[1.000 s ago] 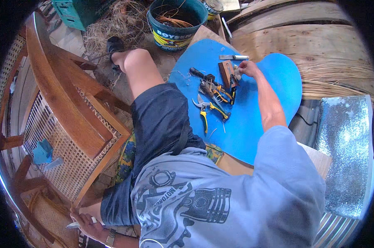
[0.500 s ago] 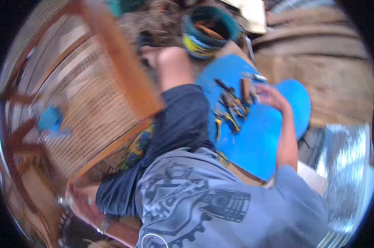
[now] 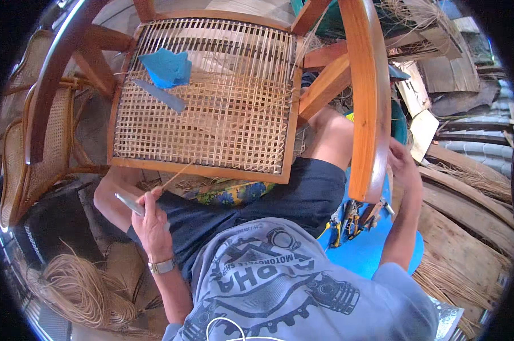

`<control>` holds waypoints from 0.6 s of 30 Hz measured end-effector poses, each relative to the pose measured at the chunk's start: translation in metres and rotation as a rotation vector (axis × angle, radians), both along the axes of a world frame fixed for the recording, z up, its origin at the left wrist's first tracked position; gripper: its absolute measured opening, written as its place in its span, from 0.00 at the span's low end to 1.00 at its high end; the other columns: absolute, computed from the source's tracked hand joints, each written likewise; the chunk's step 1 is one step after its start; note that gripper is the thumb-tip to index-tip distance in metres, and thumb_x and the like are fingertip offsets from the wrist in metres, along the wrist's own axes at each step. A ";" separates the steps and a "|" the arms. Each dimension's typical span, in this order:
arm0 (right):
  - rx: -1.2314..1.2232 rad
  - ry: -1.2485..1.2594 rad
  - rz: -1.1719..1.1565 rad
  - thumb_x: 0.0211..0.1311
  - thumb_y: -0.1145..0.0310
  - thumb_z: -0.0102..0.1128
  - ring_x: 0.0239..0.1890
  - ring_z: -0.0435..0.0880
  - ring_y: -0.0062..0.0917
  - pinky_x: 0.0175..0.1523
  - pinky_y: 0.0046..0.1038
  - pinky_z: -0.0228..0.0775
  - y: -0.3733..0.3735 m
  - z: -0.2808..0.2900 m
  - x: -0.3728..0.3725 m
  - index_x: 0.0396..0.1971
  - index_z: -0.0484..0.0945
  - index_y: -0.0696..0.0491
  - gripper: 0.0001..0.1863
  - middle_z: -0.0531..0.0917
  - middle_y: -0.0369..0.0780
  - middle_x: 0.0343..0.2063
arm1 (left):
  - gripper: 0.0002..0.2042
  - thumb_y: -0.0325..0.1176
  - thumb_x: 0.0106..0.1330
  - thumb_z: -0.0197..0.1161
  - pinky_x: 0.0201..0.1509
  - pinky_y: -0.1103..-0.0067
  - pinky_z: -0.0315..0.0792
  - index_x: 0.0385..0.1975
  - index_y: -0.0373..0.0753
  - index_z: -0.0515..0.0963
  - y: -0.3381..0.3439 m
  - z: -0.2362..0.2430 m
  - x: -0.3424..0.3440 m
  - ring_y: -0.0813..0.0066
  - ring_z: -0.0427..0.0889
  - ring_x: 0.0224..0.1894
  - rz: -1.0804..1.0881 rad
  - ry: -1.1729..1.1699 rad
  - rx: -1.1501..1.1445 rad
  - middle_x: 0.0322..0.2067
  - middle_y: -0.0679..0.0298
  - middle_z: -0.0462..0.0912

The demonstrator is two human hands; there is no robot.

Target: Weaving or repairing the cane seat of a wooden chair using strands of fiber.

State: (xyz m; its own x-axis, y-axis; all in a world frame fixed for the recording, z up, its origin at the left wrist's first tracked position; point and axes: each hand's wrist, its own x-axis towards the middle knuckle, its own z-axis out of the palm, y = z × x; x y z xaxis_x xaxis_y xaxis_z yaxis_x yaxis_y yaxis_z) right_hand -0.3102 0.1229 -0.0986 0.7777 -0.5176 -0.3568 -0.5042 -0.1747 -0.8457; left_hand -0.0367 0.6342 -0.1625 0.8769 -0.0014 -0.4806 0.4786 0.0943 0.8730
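Note:
My left hand (image 3: 153, 227) is closed around a slim grey tool (image 3: 128, 203), its pale end sticking out past the fingers. A thin cane strand (image 3: 176, 176) runs from my fingertips to the front edge of the woven cane seat (image 3: 211, 113). The seat belongs to a wooden chair tilted over my lap. My right hand (image 3: 403, 162) is beside the curved wooden chair arm (image 3: 366, 102), which hides its fingertips; whether it grips anything does not show. On the seat lie a folded blue piece (image 3: 167, 67) and a grey-blue strip (image 3: 159, 95).
Pliers (image 3: 334, 230) and other hand tools lie on a blue surface (image 3: 362, 247) at my right. Coiled cane (image 3: 78, 290) sits on the floor at lower left, near another cane chair (image 3: 44, 136). Wooden boards (image 3: 456, 227) and loose strands lie to the right.
The view has swung, so the chair now stands in front and shows sharply. My right hand has left the tools for the chair arm's side. My left hand appears higher, near the seat's front edge.

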 end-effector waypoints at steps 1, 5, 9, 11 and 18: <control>-0.042 0.051 0.058 0.74 0.65 0.57 0.41 0.78 0.16 0.47 0.22 0.71 -0.012 0.004 0.012 0.50 0.78 0.57 0.13 0.82 0.32 0.37 | 0.06 0.32 0.75 0.60 0.19 0.89 0.55 0.41 0.36 0.79 -0.001 0.002 -0.005 0.93 0.62 0.18 -0.021 -0.024 -0.014 0.39 0.61 0.87; 0.102 0.074 0.245 0.75 0.65 0.56 0.42 0.81 0.19 0.51 0.25 0.74 -0.026 0.010 0.058 0.52 0.78 0.56 0.14 0.84 0.33 0.40 | 0.07 0.32 0.75 0.60 0.19 0.89 0.55 0.40 0.35 0.79 -0.003 0.015 -0.028 0.92 0.62 0.17 -0.002 0.122 0.026 0.33 0.66 0.85; 0.689 0.388 -0.044 0.67 0.71 0.64 0.47 0.84 0.25 0.55 0.30 0.77 0.019 0.005 0.072 0.56 0.78 0.57 0.18 0.86 0.37 0.46 | 0.07 0.32 0.75 0.60 0.19 0.88 0.54 0.40 0.35 0.79 -0.001 0.025 -0.037 0.92 0.60 0.17 -0.026 0.090 0.000 0.33 0.65 0.85; 0.378 0.192 0.413 0.66 0.72 0.66 0.48 0.84 0.26 0.56 0.29 0.77 0.057 -0.001 0.080 0.55 0.78 0.57 0.19 0.85 0.39 0.47 | 0.06 0.32 0.75 0.60 0.19 0.88 0.54 0.40 0.36 0.79 0.000 0.024 -0.036 0.92 0.60 0.17 -0.040 0.086 -0.036 0.35 0.63 0.86; -0.550 -0.644 0.586 0.62 0.66 0.69 0.44 0.83 0.40 0.53 0.39 0.75 0.154 -0.057 0.212 0.51 0.78 0.54 0.19 0.83 0.42 0.39 | 0.02 0.31 0.75 0.59 0.20 0.89 0.55 0.39 0.42 0.75 0.009 0.024 -0.044 0.92 0.61 0.19 -0.066 -0.027 -0.136 0.41 0.58 0.86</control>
